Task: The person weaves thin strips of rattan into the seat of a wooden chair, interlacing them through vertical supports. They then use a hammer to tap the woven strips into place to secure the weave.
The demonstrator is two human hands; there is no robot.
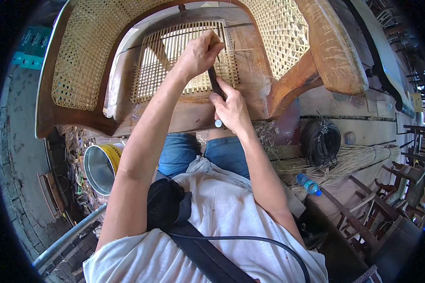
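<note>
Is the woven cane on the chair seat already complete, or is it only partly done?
Partly done. The seat panel shows open gaps between its strands, far looser than the dense cane back. Both hands work at its edge.

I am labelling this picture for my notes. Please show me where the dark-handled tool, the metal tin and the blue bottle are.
dark-handled tool [216, 86], head view, middle of the dark handle between the hands.
metal tin [99, 167], head view, its shiny inside wall.
blue bottle [309, 184], head view, its body.
</note>
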